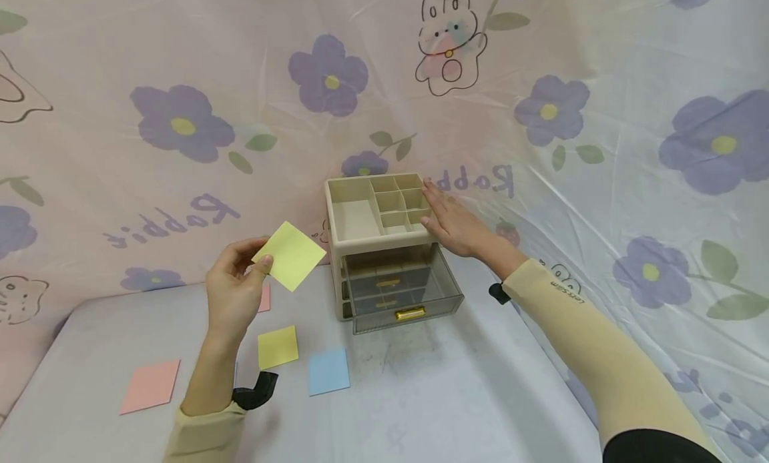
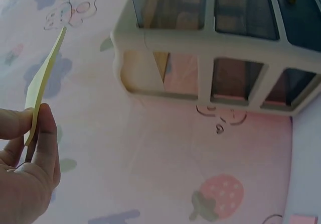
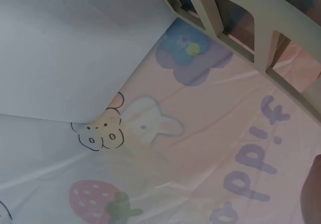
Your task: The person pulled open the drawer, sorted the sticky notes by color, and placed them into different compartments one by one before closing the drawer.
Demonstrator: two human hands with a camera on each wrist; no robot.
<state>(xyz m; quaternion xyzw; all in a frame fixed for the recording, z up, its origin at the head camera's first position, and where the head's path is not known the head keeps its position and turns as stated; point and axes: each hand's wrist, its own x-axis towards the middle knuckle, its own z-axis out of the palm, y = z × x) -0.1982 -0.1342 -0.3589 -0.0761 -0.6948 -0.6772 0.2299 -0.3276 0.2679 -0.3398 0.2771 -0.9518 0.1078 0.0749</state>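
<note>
Between thumb and fingers my left hand (image 1: 235,286) pinches a yellow sticky note pad (image 1: 291,256), raised above the table. In the left wrist view the pad (image 2: 44,81) appears edge-on and looks thin. My right hand (image 1: 455,221) rests with fairly straight fingers on the right rim of a cream desktop drawer organizer (image 1: 354,239). The organizer's top has one large and several small compartments. Its upper smoky clear drawer (image 1: 441,301), with a gold handle (image 1: 410,313), is pulled out. Only a sliver of the right hand (image 3: 312,194) shows in the right wrist view.
On the white table lie another yellow pad (image 1: 278,347), a blue pad (image 1: 329,372) and a pink pad (image 1: 150,387). A second pink piece (image 1: 265,297) is partly hidden behind the left hand. A fabric backdrop (image 1: 252,63) with flowers and rabbits stands close behind the organizer.
</note>
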